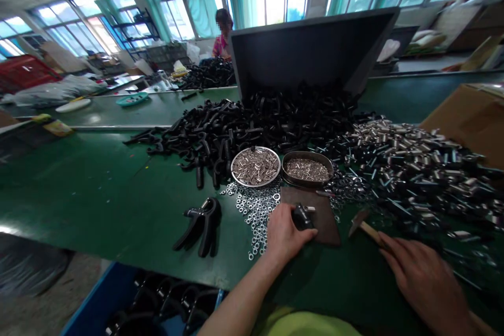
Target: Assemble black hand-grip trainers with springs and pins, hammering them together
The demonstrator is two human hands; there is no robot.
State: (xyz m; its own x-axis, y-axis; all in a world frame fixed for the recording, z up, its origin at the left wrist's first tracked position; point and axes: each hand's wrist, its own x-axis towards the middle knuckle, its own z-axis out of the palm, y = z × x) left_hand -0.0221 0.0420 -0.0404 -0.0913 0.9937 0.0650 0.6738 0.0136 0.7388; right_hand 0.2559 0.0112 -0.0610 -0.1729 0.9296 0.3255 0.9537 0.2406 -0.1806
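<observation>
My left hand [284, 233] is closed on a small black plastic part [302, 217] with a metal pin in it, resting on a dark flat plate [327, 220]. My right hand [423, 273] grips the wooden handle of a hammer [360, 222], whose head lies low over the green table just right of the plate. Left of my left hand, many small metal rings [255, 215] are spread out. Beyond the plate stand a round dish of metal pins [255, 167] and an oval tin of small metal pieces [307, 169]. A black spring clamp [201, 227] lies to the left.
Black plastic parts [212, 134] are heaped in front of a tipped dark bin [311, 52]. At right lies a pile of metal-tipped parts [417, 157] near a cardboard box [468, 121]. A blue crate [98, 299] sits below the table edge. Another person [222, 37] is at the back.
</observation>
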